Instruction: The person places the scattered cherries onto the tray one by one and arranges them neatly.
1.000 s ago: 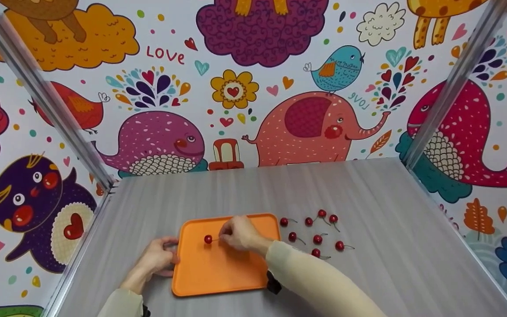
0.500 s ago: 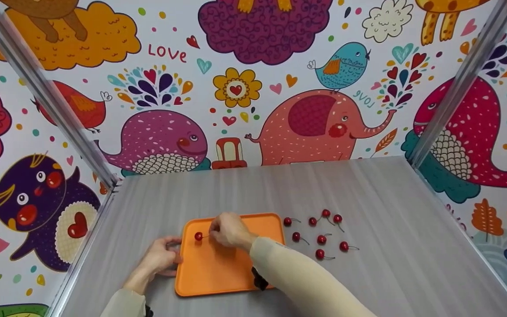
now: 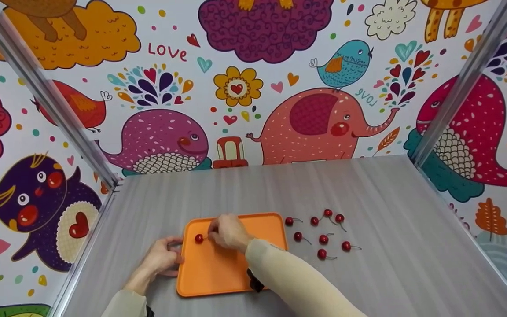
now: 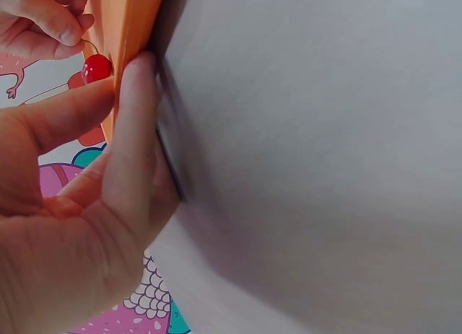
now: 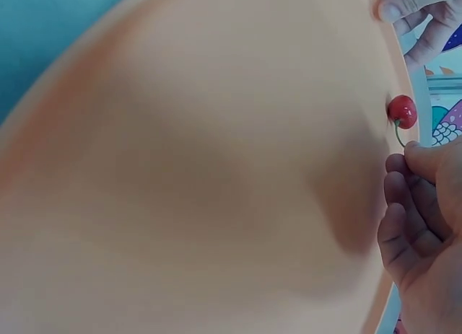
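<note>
An orange tray (image 3: 214, 275) lies on the table, its left edge held by my left hand (image 3: 161, 257). In the left wrist view the thumb and fingers of that hand (image 4: 79, 226) meet the tray's rim. Over the tray, my right hand (image 3: 230, 231) pinches the thin stem of a red cherry (image 3: 199, 238). The right wrist view has this cherry (image 5: 402, 112) just beyond the fingertips, near the tray's far side. Whether the fruit touches the tray's surface I cannot tell.
Several more stemmed cherries (image 3: 323, 239) are scattered on the grey table (image 3: 394, 264) to the right of the tray. Behind the table stands a wall (image 3: 236, 44) printed with cartoon animals, with metal posts (image 3: 460, 88) at its corners.
My right hand has carried the cherry leftward over the tray, then lowered it slightly. My left hand has stayed at the tray's edge. The head view has shifted a little.
</note>
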Demonstrator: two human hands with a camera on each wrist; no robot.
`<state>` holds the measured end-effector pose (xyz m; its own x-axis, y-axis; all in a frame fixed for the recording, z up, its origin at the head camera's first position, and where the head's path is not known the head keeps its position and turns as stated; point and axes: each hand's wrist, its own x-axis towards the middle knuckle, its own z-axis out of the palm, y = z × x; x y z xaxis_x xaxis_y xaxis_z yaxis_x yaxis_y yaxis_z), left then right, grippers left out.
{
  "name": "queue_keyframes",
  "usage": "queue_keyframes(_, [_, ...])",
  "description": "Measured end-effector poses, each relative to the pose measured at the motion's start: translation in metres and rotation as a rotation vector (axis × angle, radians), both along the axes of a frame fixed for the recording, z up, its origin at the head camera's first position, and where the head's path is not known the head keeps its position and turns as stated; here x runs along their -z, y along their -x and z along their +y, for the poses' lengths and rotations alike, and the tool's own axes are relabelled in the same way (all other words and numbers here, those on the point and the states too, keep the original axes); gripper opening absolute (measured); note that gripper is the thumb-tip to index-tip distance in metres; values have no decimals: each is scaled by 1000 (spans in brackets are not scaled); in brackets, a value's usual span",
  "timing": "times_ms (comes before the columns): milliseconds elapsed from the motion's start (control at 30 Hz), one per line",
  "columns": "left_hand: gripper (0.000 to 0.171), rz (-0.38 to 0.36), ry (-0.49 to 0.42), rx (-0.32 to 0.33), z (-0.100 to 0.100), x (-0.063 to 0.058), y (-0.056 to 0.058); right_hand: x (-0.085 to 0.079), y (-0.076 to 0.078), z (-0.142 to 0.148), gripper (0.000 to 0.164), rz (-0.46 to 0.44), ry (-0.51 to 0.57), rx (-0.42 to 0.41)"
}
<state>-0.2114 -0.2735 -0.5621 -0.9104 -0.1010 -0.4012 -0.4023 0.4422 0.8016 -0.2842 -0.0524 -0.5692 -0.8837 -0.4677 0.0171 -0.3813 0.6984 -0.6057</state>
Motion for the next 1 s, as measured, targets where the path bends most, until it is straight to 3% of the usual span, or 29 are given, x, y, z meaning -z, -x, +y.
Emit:
queue_keyframes(167, [70, 1, -3, 9, 1, 0, 0, 8, -1, -4, 13, 75, -23, 3])
queue_keyframes(367, [70, 0, -5, 10, 1, 0, 0, 13, -4, -9, 12, 99, -38, 24])
queue_keyframes(1000, [67, 12, 7, 7, 0, -1, -1, 1, -2, -3, 18, 98, -42, 40])
